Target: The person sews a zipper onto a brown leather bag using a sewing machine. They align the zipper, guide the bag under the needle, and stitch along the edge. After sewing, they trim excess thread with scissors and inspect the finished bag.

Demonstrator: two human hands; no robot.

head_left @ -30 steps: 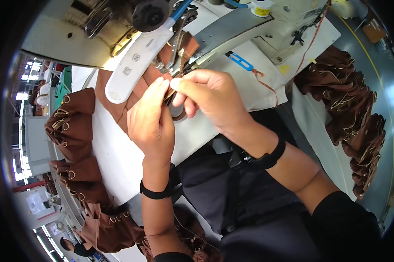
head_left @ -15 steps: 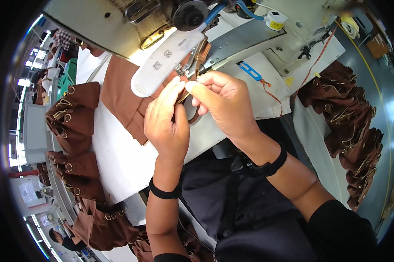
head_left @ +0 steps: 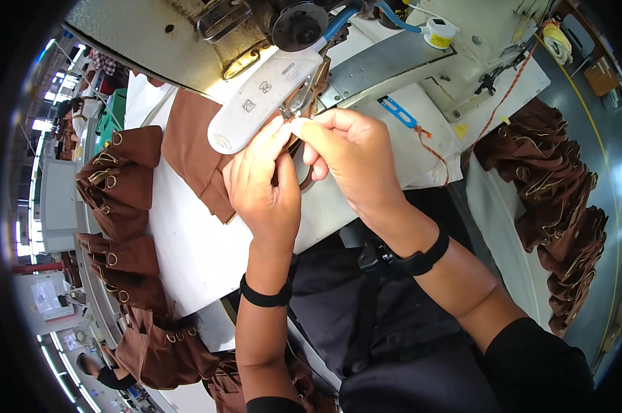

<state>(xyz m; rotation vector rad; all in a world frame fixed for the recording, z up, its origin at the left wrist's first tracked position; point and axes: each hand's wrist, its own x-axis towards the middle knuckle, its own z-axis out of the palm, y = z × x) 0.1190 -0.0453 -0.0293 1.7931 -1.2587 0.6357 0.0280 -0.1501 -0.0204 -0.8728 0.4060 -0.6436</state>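
Observation:
A brown fabric piece lies under the head of a sewing machine. A brass-toothed zipper runs along its edge by the presser foot. My left hand is closed at the fabric edge, fingers together and tips just below the presser foot; its grip is partly hidden. Thumb and fingers of my right hand pinch the zipper right beside the left fingertips. A brown loop hangs between my hands. The grey oval guard overhangs part of the fabric.
Brown pouches with metal rings hang along the table's left side. More brown pieces with zippers are heaped on the right. On the machine bed lies a blue plastic tool with a cord. A person is at far lower left.
My right thumb and fingertips have shifted slightly left and up, closer to the left fingertips and presser foot. The left hand stays nearly in place. The view has shifted a little.

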